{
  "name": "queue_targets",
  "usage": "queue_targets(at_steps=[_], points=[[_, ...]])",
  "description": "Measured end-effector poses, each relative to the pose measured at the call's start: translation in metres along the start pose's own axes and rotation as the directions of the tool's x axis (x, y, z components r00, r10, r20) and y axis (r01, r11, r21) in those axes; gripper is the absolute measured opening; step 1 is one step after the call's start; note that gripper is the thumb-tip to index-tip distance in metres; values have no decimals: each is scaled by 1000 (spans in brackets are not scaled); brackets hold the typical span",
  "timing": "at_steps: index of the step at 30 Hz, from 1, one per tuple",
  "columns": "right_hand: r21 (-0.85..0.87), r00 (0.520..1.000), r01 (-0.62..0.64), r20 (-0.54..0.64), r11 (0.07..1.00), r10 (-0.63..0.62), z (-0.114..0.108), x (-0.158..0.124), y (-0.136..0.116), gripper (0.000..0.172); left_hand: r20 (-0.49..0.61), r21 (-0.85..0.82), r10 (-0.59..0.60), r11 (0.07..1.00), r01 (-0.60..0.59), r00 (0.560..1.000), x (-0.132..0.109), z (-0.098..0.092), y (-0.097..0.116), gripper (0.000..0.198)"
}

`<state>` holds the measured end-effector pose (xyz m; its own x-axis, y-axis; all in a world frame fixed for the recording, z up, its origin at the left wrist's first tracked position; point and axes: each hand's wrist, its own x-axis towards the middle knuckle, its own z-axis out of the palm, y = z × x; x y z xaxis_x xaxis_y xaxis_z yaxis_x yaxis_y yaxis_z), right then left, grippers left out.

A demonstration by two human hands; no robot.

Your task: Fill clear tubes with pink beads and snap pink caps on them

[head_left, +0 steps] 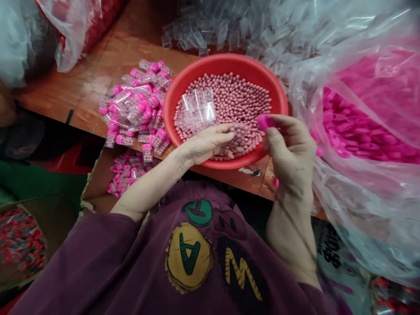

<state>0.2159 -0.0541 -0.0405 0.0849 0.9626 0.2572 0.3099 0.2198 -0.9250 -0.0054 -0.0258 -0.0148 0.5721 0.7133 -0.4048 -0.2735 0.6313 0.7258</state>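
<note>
Over the front of a red basin [226, 165] is my left hand [210, 141], its fingers closed round a clear plastic vial [240, 130] with pink beads in it. The vial is partly blurred against the beads behind. My right hand [291, 146], to the right of the basin rim, pinches a bright pink cap [264, 122] between thumb and fingers. Cap and vial are apart. Pink beads [243, 98] fill much of the basin. Several clear empty-looking vials [200, 107] lie on the beads at the left.
Capped bead vials [141, 103] are heaped left of the basin, with more in a cardboard box [95, 179] below the table edge. Loose clear tubes [223, 33] lie behind. A plastic bag of pink caps [367, 127] stands right. Another person's hand [5, 107] shows at far left.
</note>
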Motion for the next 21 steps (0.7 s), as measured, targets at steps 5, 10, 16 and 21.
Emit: queue_targets(at_steps=[5,10,16,21], points=[[-102,993,52,115,993,-40,5,6,-14,29,-58,11,5,1000,-5,998,-7,-5,-1,22],[-156,955,11,295,988,36,-7,14,-22,26,-93,-14,33,999,-34,995,-9,-3,-1,12],[-194,890,170,452,966,-65,-19,24,-23,18,-201,21,-37,999,43,979,-5,5,-2,13],[-307,924,278,345,910,-166,-19,23,-9,18,-266,29,-23,999,32,964,4,2,-2,12]])
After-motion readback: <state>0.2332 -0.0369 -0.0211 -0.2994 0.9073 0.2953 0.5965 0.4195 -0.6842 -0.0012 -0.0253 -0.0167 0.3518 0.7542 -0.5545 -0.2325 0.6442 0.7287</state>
